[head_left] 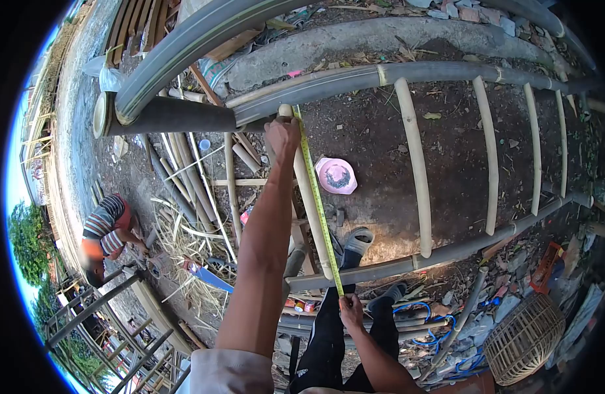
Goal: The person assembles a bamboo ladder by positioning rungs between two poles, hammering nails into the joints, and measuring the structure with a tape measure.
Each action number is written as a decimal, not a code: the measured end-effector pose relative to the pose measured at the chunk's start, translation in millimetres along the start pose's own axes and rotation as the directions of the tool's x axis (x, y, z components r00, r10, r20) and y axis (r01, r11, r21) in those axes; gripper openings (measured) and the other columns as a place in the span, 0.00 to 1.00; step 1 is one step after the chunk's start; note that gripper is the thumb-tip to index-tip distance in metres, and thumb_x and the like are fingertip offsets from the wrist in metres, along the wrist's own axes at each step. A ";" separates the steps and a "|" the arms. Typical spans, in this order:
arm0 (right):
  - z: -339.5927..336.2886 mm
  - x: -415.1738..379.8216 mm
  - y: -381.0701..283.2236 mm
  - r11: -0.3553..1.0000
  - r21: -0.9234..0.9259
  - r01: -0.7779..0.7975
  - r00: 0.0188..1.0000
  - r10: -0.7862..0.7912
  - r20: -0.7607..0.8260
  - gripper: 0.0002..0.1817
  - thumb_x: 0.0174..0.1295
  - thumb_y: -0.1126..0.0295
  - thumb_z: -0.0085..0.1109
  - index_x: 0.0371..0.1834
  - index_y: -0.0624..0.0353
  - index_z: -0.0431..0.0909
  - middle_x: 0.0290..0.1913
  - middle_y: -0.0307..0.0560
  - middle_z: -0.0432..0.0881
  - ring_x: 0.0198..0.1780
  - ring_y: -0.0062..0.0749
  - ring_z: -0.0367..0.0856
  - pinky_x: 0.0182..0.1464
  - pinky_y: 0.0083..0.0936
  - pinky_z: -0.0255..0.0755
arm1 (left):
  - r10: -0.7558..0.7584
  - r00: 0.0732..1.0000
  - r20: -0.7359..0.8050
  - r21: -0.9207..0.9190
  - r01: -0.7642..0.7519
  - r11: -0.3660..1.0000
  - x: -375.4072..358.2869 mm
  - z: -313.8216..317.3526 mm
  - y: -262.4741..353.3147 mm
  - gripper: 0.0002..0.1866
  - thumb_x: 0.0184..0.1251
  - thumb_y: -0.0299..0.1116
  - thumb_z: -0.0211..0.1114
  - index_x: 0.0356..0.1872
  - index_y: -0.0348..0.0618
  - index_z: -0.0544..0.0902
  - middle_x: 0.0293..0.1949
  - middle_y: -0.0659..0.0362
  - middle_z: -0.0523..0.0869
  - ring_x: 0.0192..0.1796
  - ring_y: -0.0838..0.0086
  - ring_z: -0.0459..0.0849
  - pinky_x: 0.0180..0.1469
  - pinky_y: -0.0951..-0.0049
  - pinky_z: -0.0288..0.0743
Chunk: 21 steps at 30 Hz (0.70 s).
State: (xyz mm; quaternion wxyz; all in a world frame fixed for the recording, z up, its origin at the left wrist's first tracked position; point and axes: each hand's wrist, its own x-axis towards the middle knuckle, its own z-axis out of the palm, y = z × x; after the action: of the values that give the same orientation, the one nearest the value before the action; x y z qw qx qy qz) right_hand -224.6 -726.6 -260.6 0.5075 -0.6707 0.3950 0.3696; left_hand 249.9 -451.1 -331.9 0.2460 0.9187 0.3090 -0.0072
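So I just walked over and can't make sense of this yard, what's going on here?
A person is stretching a yellow tape measure along a bamboo rung of a big bamboo ladder frame lying on the ground. Their left hand pins the tape's far end at the upper rail, and their right hand holds it just below the lower rail. A pink dish sits on the dirt between the rungs. Another person crouches at the left among bamboo scraps.

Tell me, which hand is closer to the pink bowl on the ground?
Left. The left hand sits just beside the pink bowl, up-left; the right hand is much farther below it.
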 end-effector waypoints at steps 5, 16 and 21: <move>4.7 10.7 22.0 1.000 0.009 0.024 1.000 -0.024 -0.018 0.11 0.71 0.62 0.61 0.37 0.56 0.76 0.25 0.32 0.74 0.25 0.14 0.70 0.25 0.21 0.65 | -0.027 0.996 -0.085 0.009 0.028 1.000 5.8 10.0 -19.5 0.25 0.57 0.51 0.72 0.38 0.35 0.91 0.40 0.41 0.90 0.43 0.49 0.88 0.51 0.57 0.80; -0.5 8.1 21.9 0.997 0.073 0.037 0.999 -0.037 0.006 0.09 0.72 0.64 0.60 0.38 0.55 0.75 0.25 0.30 0.72 0.25 0.13 0.67 0.26 0.20 0.62 | -0.063 0.971 0.232 -0.473 0.169 0.865 -17.3 4.8 -26.7 0.28 0.62 0.46 0.72 0.53 0.30 0.81 0.41 0.45 0.88 0.41 0.58 0.86 0.46 0.60 0.79; -6.3 16.5 25.3 0.998 0.044 0.034 0.999 -0.034 0.006 0.09 0.72 0.64 0.61 0.37 0.56 0.76 0.25 0.30 0.73 0.25 0.13 0.67 0.26 0.20 0.63 | 0.276 0.889 0.366 -0.583 -0.012 0.813 -36.3 -8.6 -49.4 0.30 0.61 0.52 0.75 0.52 0.35 0.84 0.37 0.55 0.87 0.37 0.71 0.83 0.43 0.66 0.78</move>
State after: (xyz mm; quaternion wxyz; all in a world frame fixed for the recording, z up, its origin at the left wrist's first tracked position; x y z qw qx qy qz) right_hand -240.1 -739.7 -283.9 0.5299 -0.6646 0.3897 0.3544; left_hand 191.1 -433.7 -340.4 0.5691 0.7999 0.1619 -0.1006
